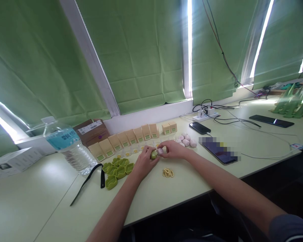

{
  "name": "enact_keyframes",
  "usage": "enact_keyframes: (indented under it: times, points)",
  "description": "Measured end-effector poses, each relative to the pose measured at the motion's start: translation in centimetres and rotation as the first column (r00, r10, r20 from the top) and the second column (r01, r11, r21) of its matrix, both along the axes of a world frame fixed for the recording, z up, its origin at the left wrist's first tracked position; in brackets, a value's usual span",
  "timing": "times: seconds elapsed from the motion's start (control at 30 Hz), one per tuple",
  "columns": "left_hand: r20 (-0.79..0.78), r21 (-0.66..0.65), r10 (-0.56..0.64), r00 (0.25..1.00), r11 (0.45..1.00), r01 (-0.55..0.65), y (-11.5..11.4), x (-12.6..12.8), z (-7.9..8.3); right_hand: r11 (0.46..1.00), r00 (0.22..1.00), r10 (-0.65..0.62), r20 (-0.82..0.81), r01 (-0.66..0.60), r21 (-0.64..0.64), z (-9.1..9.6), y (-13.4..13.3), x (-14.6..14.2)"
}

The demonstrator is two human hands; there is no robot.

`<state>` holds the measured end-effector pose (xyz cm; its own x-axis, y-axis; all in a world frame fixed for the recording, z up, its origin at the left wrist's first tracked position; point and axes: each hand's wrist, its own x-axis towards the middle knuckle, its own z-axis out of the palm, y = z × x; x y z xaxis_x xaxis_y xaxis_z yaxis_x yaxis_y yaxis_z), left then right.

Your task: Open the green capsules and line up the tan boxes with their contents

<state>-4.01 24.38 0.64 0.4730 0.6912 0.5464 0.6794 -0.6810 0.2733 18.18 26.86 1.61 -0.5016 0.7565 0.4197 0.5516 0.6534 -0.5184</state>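
My left hand (143, 161) is closed around a small green cup (154, 155), shaped like those on the table. Close against it, my right hand (172, 150) pinches a pale lilac rounded piece (160, 151); whether the two pieces touch is too small to tell. Several wavy-edged green cups (120, 172) sit grouped left of my left hand. Beyond my right hand lies a pile of pale lilac rounded pieces (186, 142). Several pale yellow loops (168, 172), perhaps clips, rest on the table in front of my hands.
Small kraft boxes (126, 138) stand in a row behind my hands, with small clear items (127, 154) before them. At left are a water bottle (70, 144) and a black strap (87, 185). Phones (219, 151), cables and a power strip (205, 116) lie right.
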Motion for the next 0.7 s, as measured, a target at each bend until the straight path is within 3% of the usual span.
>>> enact_keyframes:
  times: [0.2,0.43,0.7]
  points:
    - [0.017,0.026,0.015,1.0,1.0,-0.015,0.1,-0.2,0.4,0.999,0.999,0.022,-0.044,-0.021,0.027,0.1,-0.6,0.2]
    - [0.042,0.026,-0.019,0.999,1.0,0.018,0.0,-0.2,0.5,0.992,0.996,0.036,0.084,-0.025,-0.123,0.5,-0.9,-0.2]
    - [0.037,0.034,-0.024,0.999,0.999,0.022,-0.1,0.0,0.6,0.99,0.996,0.069,0.059,-0.06,-0.13,0.5,-0.9,-0.1]
